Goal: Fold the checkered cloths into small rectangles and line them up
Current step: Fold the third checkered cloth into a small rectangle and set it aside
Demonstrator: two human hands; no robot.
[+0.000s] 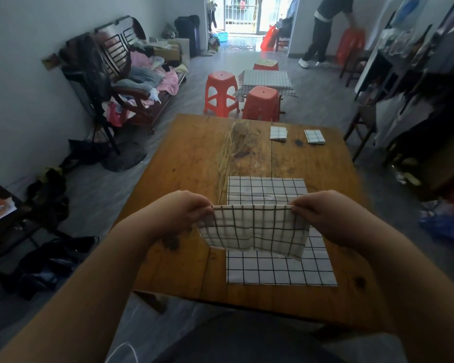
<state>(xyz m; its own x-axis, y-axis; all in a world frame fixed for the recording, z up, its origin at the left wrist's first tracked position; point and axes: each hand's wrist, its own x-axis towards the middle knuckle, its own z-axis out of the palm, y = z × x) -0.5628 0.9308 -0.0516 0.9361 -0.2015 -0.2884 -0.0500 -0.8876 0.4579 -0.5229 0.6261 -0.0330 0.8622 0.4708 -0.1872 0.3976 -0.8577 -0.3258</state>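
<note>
A white checkered cloth (254, 229), folded over, hangs in the air above the wooden table (189, 158). My left hand (184, 213) pinches its upper left corner and my right hand (323, 213) pinches its upper right corner. Under it a larger checkered cloth (278, 268) lies flat on the table, partly hidden by the held one. At the table's far right edge sit two small folded checkered rectangles (278, 133) (314, 136), side by side with a gap between them.
Two red stools (220, 90) (262, 102) and a small table with a checkered cover (265, 79) stand beyond the table. A wooden bench piled with clothes (142, 74) lines the left wall. A person (325, 27) bends over at the far right. Bags lie on the floor at left.
</note>
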